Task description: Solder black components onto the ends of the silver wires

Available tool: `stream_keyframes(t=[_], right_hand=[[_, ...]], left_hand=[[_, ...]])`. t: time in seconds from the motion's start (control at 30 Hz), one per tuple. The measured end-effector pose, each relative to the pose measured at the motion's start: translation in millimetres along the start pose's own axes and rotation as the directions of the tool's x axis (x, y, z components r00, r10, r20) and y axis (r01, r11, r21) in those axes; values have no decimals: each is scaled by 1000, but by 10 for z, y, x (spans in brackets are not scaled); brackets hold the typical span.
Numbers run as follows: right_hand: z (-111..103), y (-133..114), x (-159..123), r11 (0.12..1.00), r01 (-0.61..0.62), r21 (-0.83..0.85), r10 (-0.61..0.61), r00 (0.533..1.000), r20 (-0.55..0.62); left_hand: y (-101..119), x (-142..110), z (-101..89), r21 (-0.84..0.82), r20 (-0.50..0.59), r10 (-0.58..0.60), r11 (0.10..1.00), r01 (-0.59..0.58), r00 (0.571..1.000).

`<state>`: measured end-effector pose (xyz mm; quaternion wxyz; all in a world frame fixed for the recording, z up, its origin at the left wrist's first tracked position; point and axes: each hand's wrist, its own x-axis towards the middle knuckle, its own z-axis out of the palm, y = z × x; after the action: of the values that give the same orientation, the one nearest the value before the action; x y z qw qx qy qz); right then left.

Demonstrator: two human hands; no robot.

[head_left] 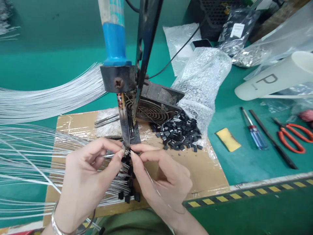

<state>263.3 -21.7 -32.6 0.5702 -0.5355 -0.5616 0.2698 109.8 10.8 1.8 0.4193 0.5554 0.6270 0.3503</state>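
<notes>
My left hand [88,173] and my right hand [161,178] meet fingertip to fingertip just below the tip of a fixed soldering iron [124,125] with a blue handle. Both pinch a thin silver wire [114,156] and a small black part at the tip. What exactly sits between the fingertips is too small to make out. Under the hands lies a row of wires with black end pieces [127,189] on a taped cardboard sheet [210,176]. A heap of small black parts [179,132] lies behind and right of the hands.
Bundles of long silver wires [44,98] fan in from the left. A small black fan [156,106] sits behind the iron. Bubble-wrap bags [205,78], a yellow sponge [228,139], a blue screwdriver [254,133], orange scissors [293,137] and a white tube [274,80] lie on the green mat at right.
</notes>
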Motion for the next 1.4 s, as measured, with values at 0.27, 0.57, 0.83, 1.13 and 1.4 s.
stream_keyframes(t=[0.27, 0.57, 0.83, 1.13, 1.4], right_hand=[[0, -8, 1, 999, 5, 39, -5, 1000, -6], [24, 25, 0, 999, 16, 43, -14, 1000, -25], [24, 27, -8, 999, 47, 23, -46, 999, -24], [27, 31, -10, 999, 28, 27, -27, 999, -25], [22, 32, -18, 999, -13, 48, 14, 1000, -22]], left_hand=[[-16, -28, -3, 10, 9, 13, 1000, -13, 1000], [-30, -13, -23, 28, 7, 1, 1000, -2, 1000], [-29, -26, -6, -9, 14, 22, 1000, -22, 1000], [-23, -5, -4, 3, 8, 2, 1000, -2, 1000], [-4, 17, -3, 14, 3, -9, 1000, 9, 1000]])
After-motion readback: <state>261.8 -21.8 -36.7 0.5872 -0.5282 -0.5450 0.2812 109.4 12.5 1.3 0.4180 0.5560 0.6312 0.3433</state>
